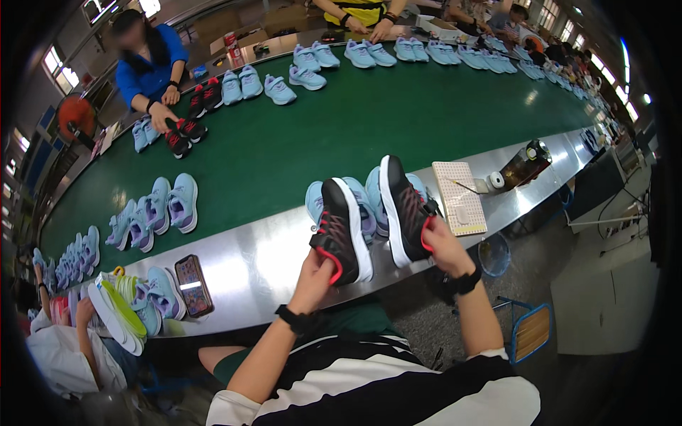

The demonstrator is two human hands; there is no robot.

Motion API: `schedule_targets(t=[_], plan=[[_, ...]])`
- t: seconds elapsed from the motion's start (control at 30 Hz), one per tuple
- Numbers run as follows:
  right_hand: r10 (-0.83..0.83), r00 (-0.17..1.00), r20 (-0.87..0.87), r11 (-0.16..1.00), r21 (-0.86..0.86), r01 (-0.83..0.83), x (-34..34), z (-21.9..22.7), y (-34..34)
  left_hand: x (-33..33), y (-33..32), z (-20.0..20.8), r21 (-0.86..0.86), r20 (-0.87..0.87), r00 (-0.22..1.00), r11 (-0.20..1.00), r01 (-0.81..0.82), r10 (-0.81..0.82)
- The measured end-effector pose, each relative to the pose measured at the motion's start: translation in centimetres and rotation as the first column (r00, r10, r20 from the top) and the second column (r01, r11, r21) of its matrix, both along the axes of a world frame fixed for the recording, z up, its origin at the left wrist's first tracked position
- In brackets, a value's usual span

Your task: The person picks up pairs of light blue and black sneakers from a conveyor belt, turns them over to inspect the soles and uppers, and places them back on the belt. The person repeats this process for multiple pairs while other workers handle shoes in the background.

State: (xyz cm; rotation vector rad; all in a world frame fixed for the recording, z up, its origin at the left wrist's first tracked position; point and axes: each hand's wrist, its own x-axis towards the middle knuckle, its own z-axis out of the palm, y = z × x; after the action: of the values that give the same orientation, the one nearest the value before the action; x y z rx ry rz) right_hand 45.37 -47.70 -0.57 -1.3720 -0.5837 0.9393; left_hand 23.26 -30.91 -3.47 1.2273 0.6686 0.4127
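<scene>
Each of my hands grips a black sneaker with red lining and a white sole by its heel opening. My left hand (314, 280) is closed on the left black sneaker (339, 231), its toe pointing away from me. My right hand (447, 248) is closed on the right black sneaker (406, 209), held upright beside it with a gap between the two soles. Behind them, partly hidden, light blue sneakers (368, 206) stand at the edge of the green belt (263, 153).
On the metal ledge (241, 263) lie a phone (193, 285), a patterned notepad (460, 199) and a dark bottle (526, 163). Rows of light blue sneakers (182, 202) stand on the belt. Across it, a person in blue (149, 60) handles black-and-red sneakers (181, 138). A stool (531, 332) stands at right.
</scene>
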Motion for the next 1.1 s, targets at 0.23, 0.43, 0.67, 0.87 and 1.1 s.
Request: schedule_targets(t=[0.23, 0.43, 0.67, 0.87, 1.1], plan=[[0.196, 0.929, -0.314, 0.967, 0.219, -0.130, -11.6, -2.4, 3.5, -8.7, 0.6, 1.6, -0.242, 0.160, 0.982, 0.968, -0.063, 0.104], [0.279, 0.908, -0.313, 0.940, 0.282, -0.191, -16.7, -2.0, 6.8, -15.0, 0.6, 2.1, -0.328, 0.279, 0.939, 0.939, -0.104, 0.201], [0.308, 0.832, -0.461, 0.948, 0.217, -0.231, -19.1, -1.2, 9.1, -19.9, 0.7, 1.6, -0.347, 0.424, 0.846, 0.921, -0.176, 0.322], [0.082, 0.968, 0.237, 0.855, 0.482, -0.191, -20.9, -0.7, 10.9, -20.1, 0.5, 3.5, 0.189, 0.359, 0.797, 0.799, -0.571, 0.486], [-0.262, 0.673, 0.692, 0.841, 0.505, -0.192, -20.2, -1.1, 11.2, -19.9, 1.8, 2.9, 0.767, 0.367, 0.817, 0.352, -0.536, 0.444]])
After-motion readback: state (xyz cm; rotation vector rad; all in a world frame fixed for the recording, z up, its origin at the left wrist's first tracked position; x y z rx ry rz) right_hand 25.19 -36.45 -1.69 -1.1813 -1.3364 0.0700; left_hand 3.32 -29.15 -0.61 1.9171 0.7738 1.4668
